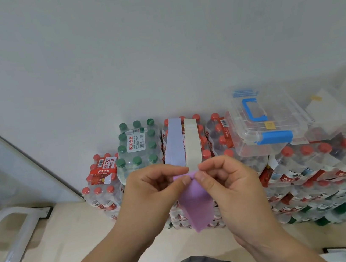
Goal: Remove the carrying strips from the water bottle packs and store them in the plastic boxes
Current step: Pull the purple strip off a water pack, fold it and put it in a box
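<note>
purple strip (197, 205) hangs below left hand (154, 191), right hand (230, 180) pinch.

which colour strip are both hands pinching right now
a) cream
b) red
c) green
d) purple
d: the left hand and right hand both pinch the top edge of the purple strip, while the cream strip lies behind them, not held.

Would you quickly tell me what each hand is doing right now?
Left hand: pinching the top edge of the purple strip.
Right hand: pinching the top edge of the same purple strip.
</note>
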